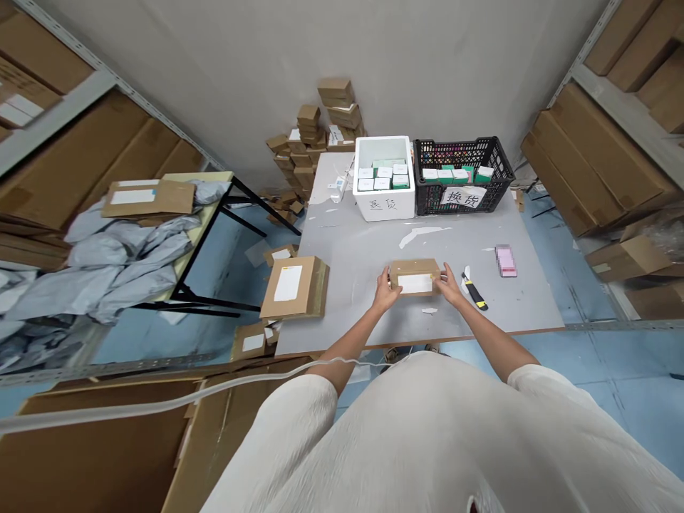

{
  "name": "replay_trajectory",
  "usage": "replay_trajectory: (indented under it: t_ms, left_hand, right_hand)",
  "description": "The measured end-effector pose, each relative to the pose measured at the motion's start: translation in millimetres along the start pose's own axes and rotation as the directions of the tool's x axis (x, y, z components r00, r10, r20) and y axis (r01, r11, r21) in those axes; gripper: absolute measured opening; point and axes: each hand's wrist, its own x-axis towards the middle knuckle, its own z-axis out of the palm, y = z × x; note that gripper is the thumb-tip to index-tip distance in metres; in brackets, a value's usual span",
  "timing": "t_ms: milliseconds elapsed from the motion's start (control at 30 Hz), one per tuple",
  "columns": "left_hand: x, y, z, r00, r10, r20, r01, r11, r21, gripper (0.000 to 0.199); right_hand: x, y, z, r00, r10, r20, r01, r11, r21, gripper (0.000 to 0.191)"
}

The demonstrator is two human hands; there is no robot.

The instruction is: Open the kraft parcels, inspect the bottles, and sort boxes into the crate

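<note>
A small brown cardboard box (414, 268) with a white label on its near side sits at the front of the grey table (353, 246). My left hand (385, 291) grips its left end, thumb on the near face. On the opposite end my right hand (449, 286) holds it the same way, fingers partly hidden behind the box. Just right of that hand lies a black and yellow box cutter (474, 291). A larger cardboard box (297, 286) with a white label stands at the table's left edge.
At the back stand a white foam box (383, 206) and a black crate (494, 192), both holding small white-and-green boxes. A pink phone-like object (505, 261) lies right. Grey parcels (122, 249) cover a side table. A pale cable (214, 388) crosses the lower left.
</note>
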Motion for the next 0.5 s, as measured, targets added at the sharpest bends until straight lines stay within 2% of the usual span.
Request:
replay_trajectory:
  t_ms: [133, 267, 367, 500]
  left_hand:
    - [-14, -21, 7.1, 0.996, -0.082, 0.026, 0.082, 0.996, -0.025, 0.101]
    - [-22, -41, 8.8, 0.979, -0.163, 0.121, 0.167, 0.986, -0.020, 0.108]
    - [-23, -45, 7.8, 0.971, -0.150, 0.186, 0.163, 0.985, -0.059, 0.111]
    - [-16, -36, 6.3, 0.986, -0.065, 0.151, 0.079, 0.993, -0.088, 0.101]
  right_hand:
    - [-18, 18, -4, 0.997, 0.064, -0.037, -0.065, 0.997, -0.041, 0.089]
    - [-28, 36, -4, 0.994, 0.107, -0.021, -0.108, 0.992, -0.058, 0.072]
    - [-29, 42, -1, 0.993, 0.114, -0.043, -0.116, 0.991, -0.059, 0.064]
    - [-23, 36, 5, 0.993, 0.105, -0.059, -0.108, 0.992, -0.066, 0.058]
